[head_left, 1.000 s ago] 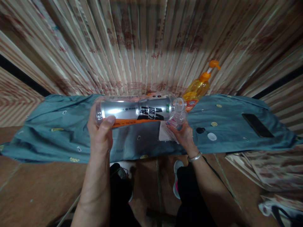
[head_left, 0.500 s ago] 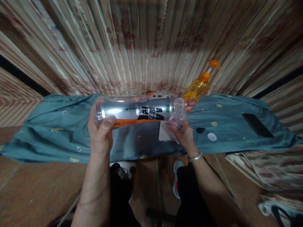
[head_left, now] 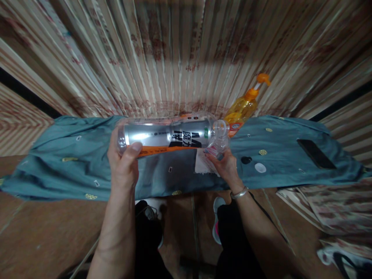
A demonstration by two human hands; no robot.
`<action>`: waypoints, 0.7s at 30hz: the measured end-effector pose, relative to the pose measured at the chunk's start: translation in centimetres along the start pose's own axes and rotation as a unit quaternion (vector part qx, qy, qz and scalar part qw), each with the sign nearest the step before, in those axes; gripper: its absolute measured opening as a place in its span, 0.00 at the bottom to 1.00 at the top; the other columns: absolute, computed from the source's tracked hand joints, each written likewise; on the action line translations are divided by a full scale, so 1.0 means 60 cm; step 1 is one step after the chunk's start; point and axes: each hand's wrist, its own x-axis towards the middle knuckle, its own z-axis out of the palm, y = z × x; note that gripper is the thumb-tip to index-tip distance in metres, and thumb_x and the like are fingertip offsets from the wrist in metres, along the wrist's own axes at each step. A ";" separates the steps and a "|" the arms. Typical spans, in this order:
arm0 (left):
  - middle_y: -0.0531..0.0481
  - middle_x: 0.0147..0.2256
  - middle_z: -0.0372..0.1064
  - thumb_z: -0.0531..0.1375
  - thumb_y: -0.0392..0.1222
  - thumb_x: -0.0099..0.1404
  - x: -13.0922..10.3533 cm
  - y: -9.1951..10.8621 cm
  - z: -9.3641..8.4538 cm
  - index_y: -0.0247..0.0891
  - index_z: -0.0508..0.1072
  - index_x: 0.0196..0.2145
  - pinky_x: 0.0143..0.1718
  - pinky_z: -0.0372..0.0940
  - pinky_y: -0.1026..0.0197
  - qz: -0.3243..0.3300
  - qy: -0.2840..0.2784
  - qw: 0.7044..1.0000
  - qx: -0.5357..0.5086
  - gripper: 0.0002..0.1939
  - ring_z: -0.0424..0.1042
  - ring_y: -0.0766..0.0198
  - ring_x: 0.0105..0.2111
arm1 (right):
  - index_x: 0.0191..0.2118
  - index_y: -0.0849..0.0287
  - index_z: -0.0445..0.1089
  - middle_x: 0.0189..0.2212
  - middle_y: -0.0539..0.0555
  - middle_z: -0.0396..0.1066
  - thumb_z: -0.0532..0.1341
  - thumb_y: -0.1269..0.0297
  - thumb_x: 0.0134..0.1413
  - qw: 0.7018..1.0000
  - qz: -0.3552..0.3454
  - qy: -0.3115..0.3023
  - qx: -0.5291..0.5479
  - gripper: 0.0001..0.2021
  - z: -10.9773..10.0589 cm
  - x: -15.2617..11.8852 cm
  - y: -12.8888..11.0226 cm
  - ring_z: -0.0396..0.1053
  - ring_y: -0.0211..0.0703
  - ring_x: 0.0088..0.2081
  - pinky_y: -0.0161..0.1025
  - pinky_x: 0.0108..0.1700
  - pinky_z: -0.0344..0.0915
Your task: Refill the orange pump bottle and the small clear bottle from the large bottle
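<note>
A large clear bottle with a silver and orange label (head_left: 162, 135) lies sideways in the air above the teal cloth. My left hand (head_left: 124, 159) is closed round its base end, thumb across the front. At the neck end, my right hand (head_left: 225, 164) is closed round a clear, partly hidden plastic bottle whose open mouth is beside the big bottle's neck; whether the two touch, I cannot tell. Under my right hand lies a white cloth or tissue (head_left: 202, 162). Behind it stands a pump bottle of yellow liquid (head_left: 242, 108) with an orange top.
The teal cloth (head_left: 154, 174) covers a narrow bench or table. On its right are a black round item (head_left: 246, 160), a white disc (head_left: 260, 167) and a dark phone-like slab (head_left: 316, 154). Pleated curtain (head_left: 174, 58) rises behind. My feet are on the tiled floor below.
</note>
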 end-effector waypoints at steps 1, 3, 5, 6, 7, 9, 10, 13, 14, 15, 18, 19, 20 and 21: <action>0.45 0.50 0.76 0.77 0.61 0.53 0.000 -0.001 -0.001 0.41 0.77 0.48 0.67 0.65 0.36 0.001 -0.001 1.000 0.002 0.31 0.75 0.45 0.55 | 0.48 0.58 0.72 0.39 0.67 0.84 0.65 0.20 0.45 1.000 -0.002 -0.001 -0.002 0.43 0.000 0.000 0.001 0.83 0.65 0.42 0.50 0.42 0.76; 0.45 0.50 0.76 0.77 0.61 0.54 0.000 -0.004 -0.003 0.40 0.77 0.48 0.67 0.65 0.35 0.002 -0.003 1.000 0.003 0.31 0.75 0.44 0.55 | 0.49 0.58 0.72 0.39 0.67 0.83 0.66 0.22 0.46 1.000 -0.008 -0.002 -0.004 0.42 0.000 0.001 0.003 0.83 0.65 0.42 0.49 0.41 0.76; 0.45 0.49 0.76 0.77 0.61 0.54 0.000 -0.006 -0.005 0.40 0.76 0.47 0.67 0.65 0.35 0.003 -0.005 1.000 0.002 0.31 0.75 0.44 0.55 | 0.49 0.60 0.72 0.39 0.67 0.83 0.66 0.23 0.47 1.000 -0.012 -0.004 -0.004 0.41 0.001 0.001 0.004 0.83 0.64 0.42 0.49 0.41 0.76; 0.45 0.49 0.76 0.76 0.61 0.54 0.000 -0.007 -0.005 0.40 0.76 0.48 0.68 0.64 0.34 0.002 -0.006 1.000 0.003 0.31 0.75 0.44 0.55 | 0.50 0.61 0.72 0.39 0.67 0.83 0.66 0.23 0.47 1.000 -0.012 -0.005 -0.003 0.42 0.001 0.001 0.004 0.83 0.64 0.43 0.49 0.41 0.76; 0.45 0.49 0.76 0.76 0.61 0.54 0.000 -0.007 -0.006 0.41 0.76 0.49 0.68 0.64 0.34 0.001 -0.006 1.000 0.005 0.31 0.75 0.44 0.55 | 0.50 0.61 0.72 0.39 0.68 0.83 0.66 0.24 0.47 1.000 -0.010 -0.005 -0.003 0.42 0.001 0.001 0.004 0.83 0.65 0.43 0.50 0.41 0.76; 0.45 0.50 0.75 0.77 0.61 0.54 0.000 -0.007 -0.005 0.41 0.76 0.51 0.68 0.64 0.33 0.000 -0.005 1.000 0.006 0.33 0.75 0.44 0.55 | 0.50 0.62 0.72 0.39 0.68 0.83 0.66 0.23 0.47 1.000 -0.005 -0.005 -0.003 0.43 0.001 0.001 0.004 0.83 0.65 0.42 0.51 0.42 0.76; 0.45 0.49 0.75 0.77 0.61 0.53 0.000 -0.007 -0.004 0.41 0.77 0.51 0.68 0.64 0.33 0.000 -0.002 1.000 0.004 0.34 0.75 0.44 0.55 | 0.50 0.61 0.72 0.39 0.68 0.83 0.66 0.23 0.47 1.000 -0.003 -0.004 -0.003 0.43 0.001 0.001 0.004 0.83 0.65 0.42 0.51 0.42 0.76; 0.45 0.49 0.75 0.78 0.61 0.51 0.000 -0.006 -0.002 0.41 0.78 0.49 0.69 0.62 0.33 -0.004 0.013 1.000 -0.010 0.34 0.75 0.44 0.55 | 0.50 0.60 0.72 0.39 0.67 0.83 0.65 0.21 0.46 1.000 -0.005 0.001 -0.005 0.44 0.002 0.000 0.005 0.83 0.65 0.42 0.51 0.41 0.76; 0.45 0.49 0.75 0.78 0.60 0.51 0.000 -0.006 -0.002 0.41 0.79 0.49 0.69 0.62 0.33 -0.005 0.015 1.000 -0.013 0.33 0.74 0.44 0.55 | 0.49 0.59 0.72 0.38 0.67 0.83 0.65 0.20 0.46 1.000 -0.006 0.003 -0.006 0.44 0.002 0.000 0.005 0.83 0.65 0.41 0.51 0.41 0.76; 0.45 0.50 0.75 0.78 0.60 0.51 0.000 -0.006 -0.003 0.41 0.79 0.48 0.69 0.62 0.33 -0.007 0.016 1.000 -0.014 0.33 0.74 0.44 0.55 | 0.49 0.59 0.72 0.38 0.67 0.83 0.64 0.20 0.46 1.000 -0.007 0.004 -0.006 0.44 0.002 0.000 0.005 0.83 0.65 0.41 0.50 0.41 0.76; 0.46 0.52 0.75 0.79 0.59 0.50 0.000 -0.007 -0.005 0.43 0.79 0.50 0.70 0.62 0.34 -0.016 0.008 1.000 -0.016 0.33 0.74 0.44 0.57 | 0.48 0.58 0.72 0.37 0.67 0.83 0.65 0.20 0.46 1.000 -0.006 0.004 -0.003 0.42 0.003 -0.001 0.005 0.82 0.64 0.41 0.49 0.40 0.76; 0.46 0.52 0.75 0.79 0.60 0.50 0.000 -0.007 -0.005 0.44 0.79 0.50 0.70 0.62 0.35 -0.018 0.006 1.000 -0.014 0.34 0.74 0.44 0.57 | 0.48 0.58 0.72 0.38 0.67 0.83 0.65 0.21 0.46 1.000 -0.007 0.002 -0.001 0.42 0.003 -0.001 0.005 0.82 0.64 0.41 0.49 0.40 0.76; 0.46 0.53 0.75 0.79 0.60 0.49 0.001 -0.007 -0.005 0.45 0.79 0.50 0.70 0.62 0.35 -0.019 0.005 1.000 -0.012 0.34 0.74 0.44 0.58 | 0.48 0.58 0.72 0.38 0.67 0.83 0.66 0.21 0.47 1.000 -0.007 0.002 0.001 0.41 0.003 -0.001 0.004 0.82 0.64 0.41 0.49 0.40 0.76; 0.46 0.53 0.75 0.79 0.61 0.49 0.001 -0.007 -0.005 0.46 0.79 0.51 0.71 0.62 0.34 -0.019 0.006 1.000 -0.011 0.35 0.74 0.44 0.58 | 0.48 0.58 0.72 0.38 0.67 0.83 0.66 0.22 0.47 1.000 -0.008 0.003 0.002 0.41 0.002 -0.001 0.004 0.82 0.64 0.41 0.49 0.40 0.76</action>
